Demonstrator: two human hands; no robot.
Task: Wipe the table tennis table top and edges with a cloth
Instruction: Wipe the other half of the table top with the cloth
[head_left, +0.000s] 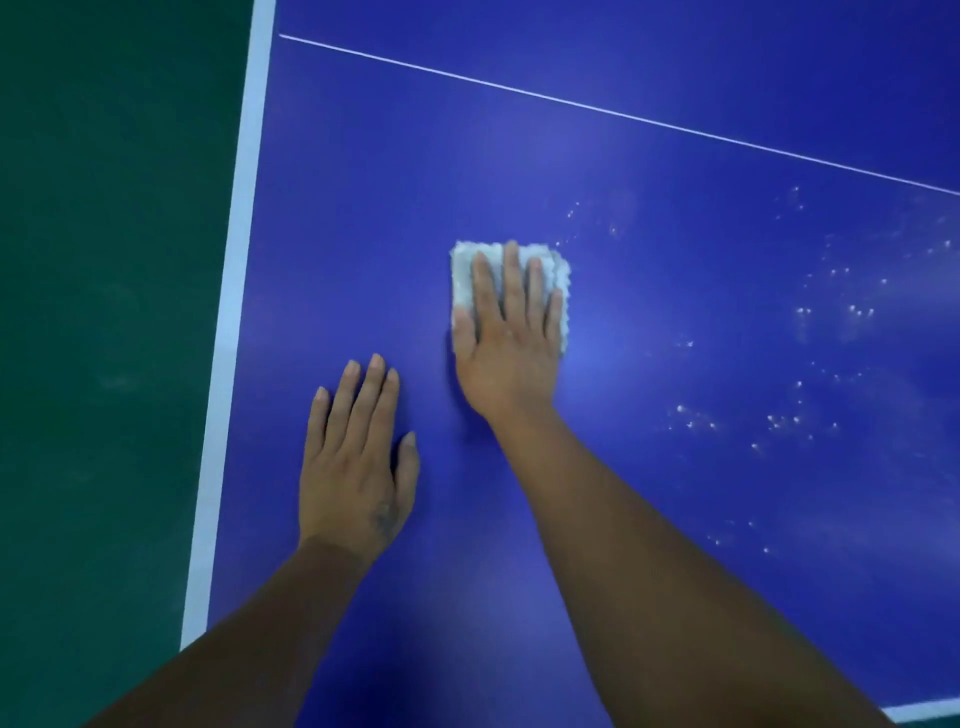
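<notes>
The fingers (511, 275) of the right hand (506, 353) lie straight and slightly spread, pressed flat on the folded cloth (462, 280) and pinning it to the surface rather than curling round it. The left hand's fingers are straight too and close together, holding nothing.

The blue worktop (675, 130) fills most of the view, with dark green floor (104, 312) beyond it on the left. A white edge band (234, 312) runs down the worktop's left side, and a thin white line (623, 114) crosses the surface further away. Both forearms reach in from the bottom of the view. The left hand (356, 467) rests palm down on bare blue, nearer the person and between the cloth and the edge band. The cloth, pale and folded to a small pad, sits near the middle of the visible surface; its longer side runs away from the person, in line with the fingers on top of it.

Smallest are the pale specks (831, 312) (droplets or dust, I cannot tell which) scattered across the blue to the right of the cloth, the closest just past its far right corner. They lie on the right hand's side, so a sweep to the right looks like the natural next stroke. The edge band lies the other way, closer to the left hand, which carries no cloth.
</notes>
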